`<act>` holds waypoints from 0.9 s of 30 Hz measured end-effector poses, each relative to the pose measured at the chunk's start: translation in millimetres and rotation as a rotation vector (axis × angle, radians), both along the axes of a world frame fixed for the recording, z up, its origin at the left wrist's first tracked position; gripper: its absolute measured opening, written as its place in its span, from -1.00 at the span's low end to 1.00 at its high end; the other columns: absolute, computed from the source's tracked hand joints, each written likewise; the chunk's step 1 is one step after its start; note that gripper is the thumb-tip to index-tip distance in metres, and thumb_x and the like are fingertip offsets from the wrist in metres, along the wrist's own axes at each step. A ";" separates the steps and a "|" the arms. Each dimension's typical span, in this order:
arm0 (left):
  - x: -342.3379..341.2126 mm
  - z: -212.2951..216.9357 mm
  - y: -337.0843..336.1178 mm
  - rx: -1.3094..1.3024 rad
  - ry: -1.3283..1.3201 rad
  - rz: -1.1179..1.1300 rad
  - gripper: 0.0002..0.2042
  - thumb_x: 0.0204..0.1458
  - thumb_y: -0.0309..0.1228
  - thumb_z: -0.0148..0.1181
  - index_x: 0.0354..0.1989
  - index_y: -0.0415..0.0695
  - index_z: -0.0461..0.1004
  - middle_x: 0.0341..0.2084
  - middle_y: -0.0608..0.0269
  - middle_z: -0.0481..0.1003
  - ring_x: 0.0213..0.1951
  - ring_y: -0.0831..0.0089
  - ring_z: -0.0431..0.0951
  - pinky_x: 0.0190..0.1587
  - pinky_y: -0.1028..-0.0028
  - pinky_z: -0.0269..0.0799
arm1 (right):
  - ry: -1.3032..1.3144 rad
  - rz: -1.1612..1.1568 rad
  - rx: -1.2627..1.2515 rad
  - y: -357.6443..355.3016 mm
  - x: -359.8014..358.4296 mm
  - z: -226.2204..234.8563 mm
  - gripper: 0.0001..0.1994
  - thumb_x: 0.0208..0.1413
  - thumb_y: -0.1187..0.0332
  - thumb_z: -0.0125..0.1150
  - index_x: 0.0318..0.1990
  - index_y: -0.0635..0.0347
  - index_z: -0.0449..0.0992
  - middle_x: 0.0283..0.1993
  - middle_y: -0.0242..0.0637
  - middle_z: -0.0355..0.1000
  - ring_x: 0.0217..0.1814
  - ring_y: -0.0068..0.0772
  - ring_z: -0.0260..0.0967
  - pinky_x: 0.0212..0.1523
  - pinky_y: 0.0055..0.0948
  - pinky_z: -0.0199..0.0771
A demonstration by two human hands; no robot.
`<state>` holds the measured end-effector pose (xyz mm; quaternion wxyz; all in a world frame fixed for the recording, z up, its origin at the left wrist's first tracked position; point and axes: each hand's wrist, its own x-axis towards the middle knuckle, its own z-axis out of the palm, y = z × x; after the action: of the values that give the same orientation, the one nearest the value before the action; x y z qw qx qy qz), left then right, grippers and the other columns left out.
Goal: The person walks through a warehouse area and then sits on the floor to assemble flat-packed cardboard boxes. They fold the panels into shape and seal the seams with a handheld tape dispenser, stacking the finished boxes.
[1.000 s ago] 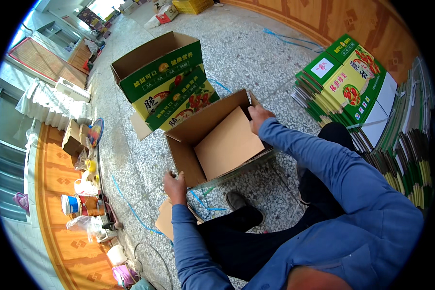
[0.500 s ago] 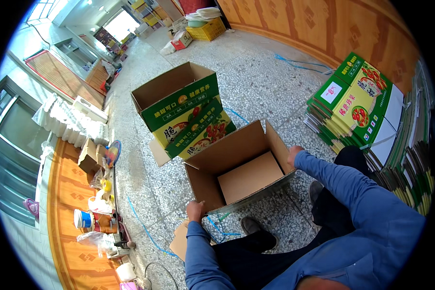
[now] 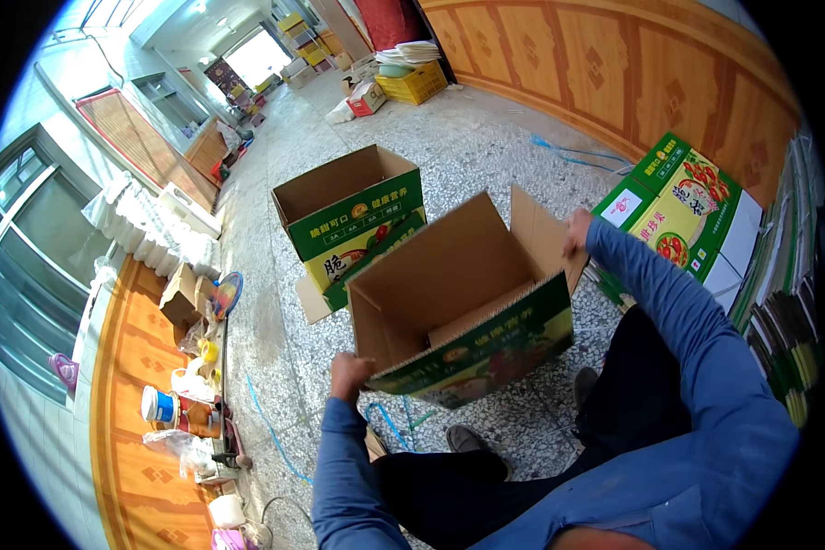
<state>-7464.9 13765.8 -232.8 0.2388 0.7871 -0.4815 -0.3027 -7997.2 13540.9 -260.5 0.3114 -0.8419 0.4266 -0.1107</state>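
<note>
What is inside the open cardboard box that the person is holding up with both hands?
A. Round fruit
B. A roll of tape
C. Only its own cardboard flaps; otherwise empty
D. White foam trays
C: the held box, gripped by the left hand and right hand, shows bare brown walls and a folded bottom flap, nothing else.

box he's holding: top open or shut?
Open. The held carton has top flaps up, bare brown inside visible; left hand and right hand grip opposite corners.

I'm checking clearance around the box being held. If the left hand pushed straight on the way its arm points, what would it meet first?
Probably the left hand meets the open cardboard box itself: it already grips the near left corner. Beyond stands a second open box, though depth is unclear.
</note>
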 end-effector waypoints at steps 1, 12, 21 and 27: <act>-2.1 16.0 -6.9 -0.060 -0.154 -0.164 -0.68 -0.20 -0.36 0.30 -0.66 -0.48 0.46 -0.73 -0.09 0.48 -0.64 0.15 0.57 -0.66 0.23 0.47 | 0.074 -0.013 -0.130 -1.6 -8.2 30.3 -0.69 -0.48 0.28 0.52 -0.46 0.16 0.63 -0.47 -0.15 0.54 -0.48 -0.28 0.50 -0.46 -0.37 0.47; 0.2 261.8 -111.1 -0.706 -0.014 -0.266 -0.94 -0.10 -0.51 0.20 -0.51 -0.18 0.58 -0.74 0.15 0.43 -0.70 0.43 0.53 -0.77 0.49 0.41 | -0.255 -0.368 -0.340 0.3 -52.9 397.9 -0.51 -0.41 0.22 0.49 -0.23 0.30 0.59 -0.30 -0.11 0.54 -0.34 -0.45 0.51 -0.42 -0.45 0.51; 101.2 264.3 -254.2 -0.988 -0.222 -0.185 -0.87 -0.12 -0.51 0.22 -0.64 -0.28 0.54 -0.68 0.13 0.50 -0.70 0.44 0.53 -0.73 0.42 0.41 | -0.301 -0.355 -0.538 -24.7 31.4 439.2 -0.51 -0.36 0.18 0.47 -0.22 0.27 0.59 -0.28 -0.12 0.54 -0.32 -0.45 0.51 -0.39 -0.45 0.50; 145.3 219.0 -241.0 -0.730 0.142 0.072 -0.85 -0.17 -0.46 0.28 -0.61 -0.30 0.51 -0.67 0.07 0.49 -0.68 0.29 0.55 -0.70 0.37 0.46 | -0.350 -0.300 -0.566 -119.3 164.3 392.8 -0.52 -0.34 0.16 0.46 -0.21 0.25 0.59 -0.27 -0.13 0.54 -0.30 -0.45 0.51 -0.37 -0.45 0.50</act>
<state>-7319.7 13524.7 -13.7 0.5469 0.6436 -0.5121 -0.1562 -7832.8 13421.6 132.3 0.1148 -0.7910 0.4382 -0.4114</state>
